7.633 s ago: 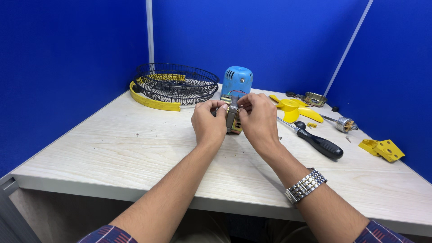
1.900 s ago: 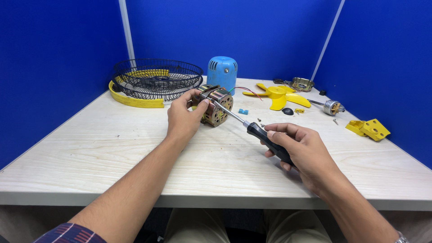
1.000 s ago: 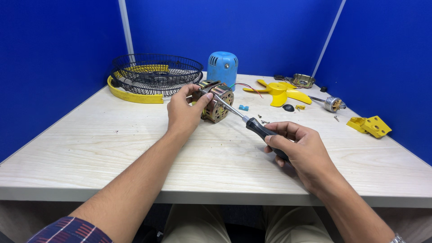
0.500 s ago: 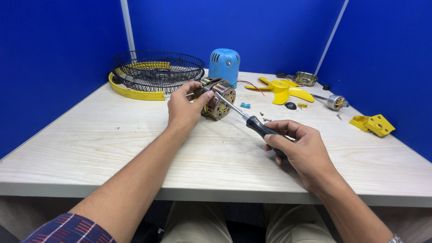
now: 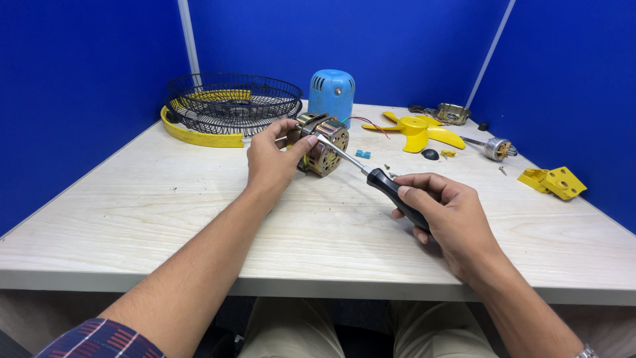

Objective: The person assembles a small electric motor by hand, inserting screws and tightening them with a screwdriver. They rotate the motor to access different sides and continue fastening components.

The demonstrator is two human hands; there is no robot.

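Observation:
My left hand (image 5: 273, 158) grips a small fan motor (image 5: 326, 146) with copper windings, holding it tilted on the light wooden table (image 5: 165, 212). My right hand (image 5: 442, 211) is closed around the black handle of a screwdriver (image 5: 389, 188). Its metal shaft runs up and left, and its tip meets the top of the motor beside my left thumb.
Behind the motor stand a blue motor housing (image 5: 331, 93) and a black wire fan guard (image 5: 232, 103) with a yellow rim. A yellow fan blade (image 5: 419, 130), a metal spindle (image 5: 495, 148), a yellow bracket (image 5: 554, 181) and loose screws lie at right. Blue partitions enclose the table.
Earlier both hands held the motor near the blue housing while the screwdriver lay on the table. Now my right hand holds the screwdriver against the motor; over the last second little has moved.

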